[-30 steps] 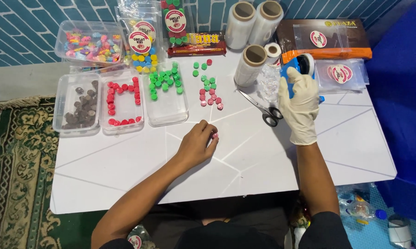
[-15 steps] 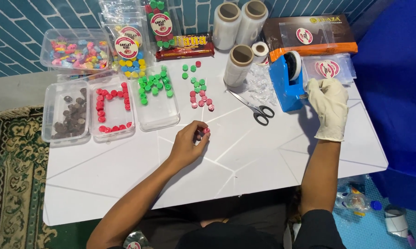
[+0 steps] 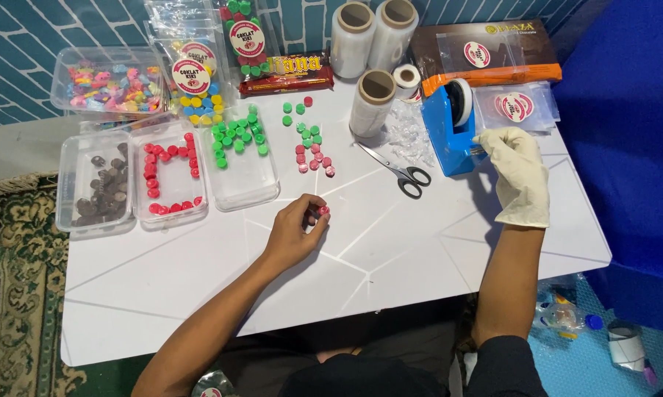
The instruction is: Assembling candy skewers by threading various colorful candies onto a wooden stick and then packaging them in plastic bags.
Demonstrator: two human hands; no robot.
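Pinched between my bare left hand's (image 3: 296, 231) thumb and fingertips (image 3: 313, 213) is a small pink candy (image 3: 323, 211), held just above the white table (image 3: 199, 294). My gloved right hand (image 3: 519, 173) rests its fingertips against the blue tape dispenser (image 3: 449, 129), fingers bent at its near end; whether they hold any tape I cannot tell. Between the two hands lie scissors (image 3: 401, 173), blades shut. Beyond the pinch sits a loose cluster of pink and green candies (image 3: 309, 143). Farther toward my left stand three clear trays: green candies (image 3: 236, 136), red ones (image 3: 171, 176), and brown pieces (image 3: 100, 192). Rolls of clear film (image 3: 372, 103) stand just beside the dispenser.
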